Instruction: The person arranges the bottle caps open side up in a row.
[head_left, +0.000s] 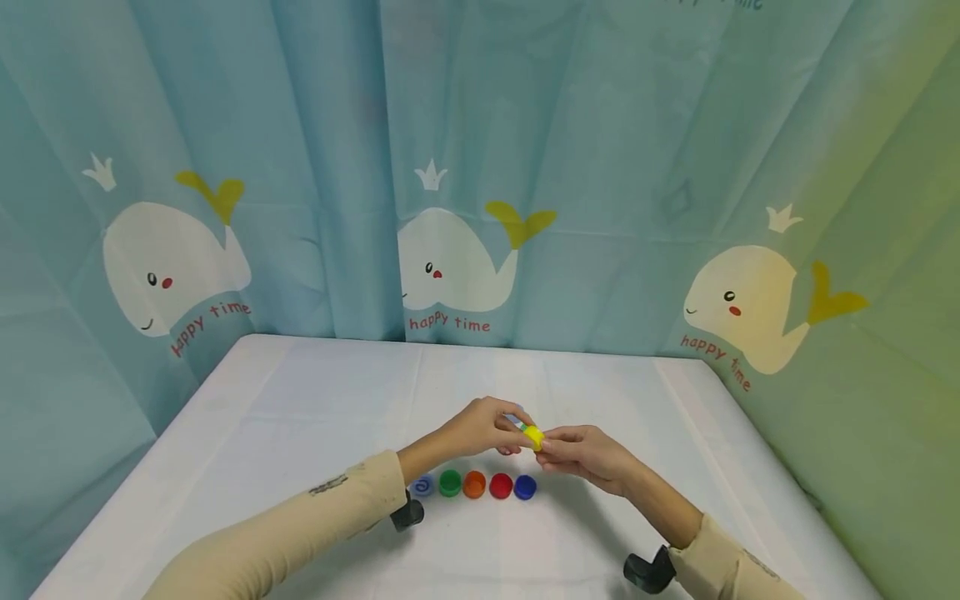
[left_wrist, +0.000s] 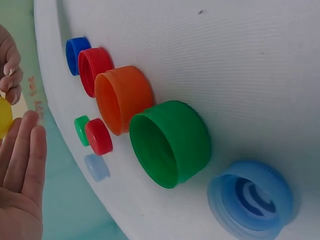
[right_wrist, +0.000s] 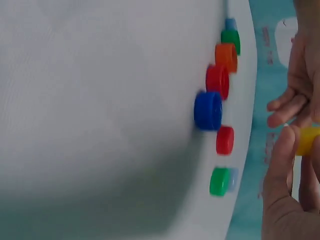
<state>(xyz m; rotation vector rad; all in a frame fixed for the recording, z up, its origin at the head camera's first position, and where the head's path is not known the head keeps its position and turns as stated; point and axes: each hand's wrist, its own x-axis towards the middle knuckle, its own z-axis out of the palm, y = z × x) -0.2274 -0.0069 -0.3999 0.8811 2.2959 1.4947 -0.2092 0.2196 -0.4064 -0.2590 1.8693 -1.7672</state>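
A yellow bottle cap (head_left: 534, 437) is up off the table between both hands. My left hand (head_left: 487, 427) pinches it from the left with thumb and forefinger, while other fingers (left_wrist: 35, 155) stretch out in the left wrist view. From the right, my right hand (head_left: 588, 454) pinches the same cap by its edge. In front of the hands lies a row of caps: light blue (head_left: 422, 486), green (head_left: 450, 483), orange (head_left: 474, 484), red (head_left: 501, 486) and dark blue (head_left: 525, 487). Their hollow sides show in the left wrist view.
Beyond the row lie a small red cap (right_wrist: 225, 140), a small green cap (right_wrist: 219, 181) and a pale blue cap (left_wrist: 96, 167), mostly hidden by the hands in the head view. A white cloth covers the table (head_left: 337, 400). Whale-printed curtains (head_left: 600, 167) stand behind and beside it.
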